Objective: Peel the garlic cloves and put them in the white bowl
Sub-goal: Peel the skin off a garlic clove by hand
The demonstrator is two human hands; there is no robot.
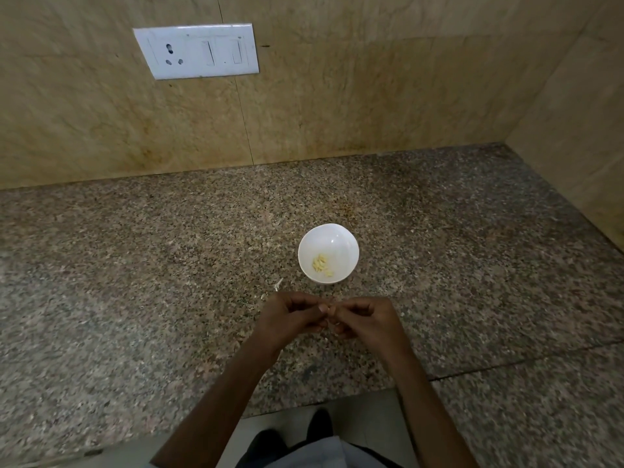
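A small white bowl (328,253) stands on the granite counter (169,265), just beyond my hands. Several pale yellow peeled garlic cloves (320,264) lie in its bottom. My left hand (290,317) and my right hand (363,319) meet fingertip to fingertip in front of the bowl, fingers curled. Between them they pinch a small garlic clove (330,310), which my fingers mostly hide. A few white scraps of garlic skin (278,284) lie on the counter to the left of the bowl, near my left hand.
A tiled wall runs behind the counter and along its right side. A white switch and socket plate (197,51) is fixed to the back wall at upper left. The counter's front edge is near my body, with the floor and my feet below.
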